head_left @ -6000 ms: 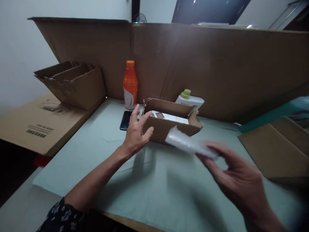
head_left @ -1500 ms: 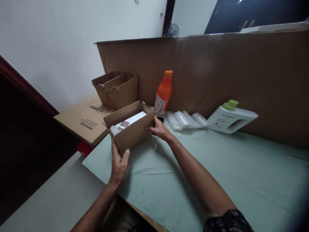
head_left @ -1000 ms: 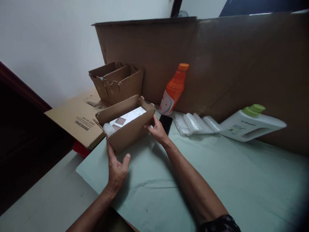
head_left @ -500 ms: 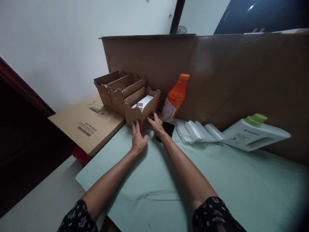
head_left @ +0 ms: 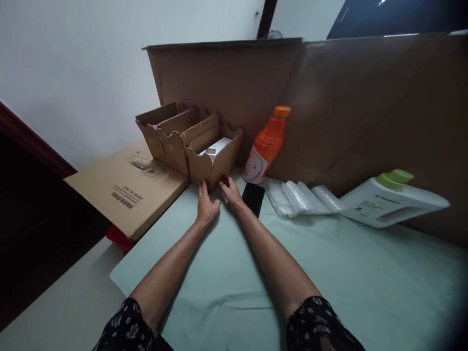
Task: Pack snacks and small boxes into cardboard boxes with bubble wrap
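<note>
Small open carton [head_left: 200,165] moved from middle of desk [head_left: 285,263] to left, set down beside divided cardboard box [head_left: 175,147]. Clear wrap piece no longer held by right hand [head_left: 233,194]; carton's base now touched by it and left hand [head_left: 207,209].

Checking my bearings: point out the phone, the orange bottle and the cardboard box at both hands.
Phone [head_left: 253,197]: head view, middle of its dark upper face.
Orange bottle [head_left: 269,140]: head view, body above the pale label.
Cardboard box [head_left: 223,167]: head view, long side wall.
</note>
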The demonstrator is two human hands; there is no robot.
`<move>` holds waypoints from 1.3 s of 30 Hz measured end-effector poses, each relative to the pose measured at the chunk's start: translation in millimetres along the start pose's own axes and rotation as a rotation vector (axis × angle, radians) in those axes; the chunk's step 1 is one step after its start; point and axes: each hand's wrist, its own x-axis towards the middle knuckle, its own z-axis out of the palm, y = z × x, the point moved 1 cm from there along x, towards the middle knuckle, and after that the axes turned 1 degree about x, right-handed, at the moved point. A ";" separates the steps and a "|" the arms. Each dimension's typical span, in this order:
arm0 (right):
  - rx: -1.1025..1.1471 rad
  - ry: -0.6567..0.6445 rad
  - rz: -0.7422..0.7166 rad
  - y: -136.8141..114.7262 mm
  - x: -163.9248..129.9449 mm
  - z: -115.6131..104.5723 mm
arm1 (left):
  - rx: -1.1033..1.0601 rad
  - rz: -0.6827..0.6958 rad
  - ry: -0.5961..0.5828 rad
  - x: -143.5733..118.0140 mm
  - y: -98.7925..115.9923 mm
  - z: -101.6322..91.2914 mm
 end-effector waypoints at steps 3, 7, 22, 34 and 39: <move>0.010 -0.047 0.014 -4.3 -27.9 1.8 | 0.005 -0.024 0.021 -2.9 -3.5 -1.5; 0.030 -0.128 0.029 -17.8 -88.3 4.6 | 0.021 -0.019 0.001 -19.2 -1.9 -8.5; 0.231 -0.186 0.277 -79.2 -328.8 -116.4 | 0.209 0.191 -0.233 -127.4 24.7 -33.6; -1.221 0.602 0.347 -171.8 -423.8 -406.5 | 0.505 0.344 -0.333 -176.9 25.2 -26.7; -1.395 0.895 0.602 -205.9 -434.7 -527.4 | 0.497 0.287 -0.295 -181.5 38.3 -26.4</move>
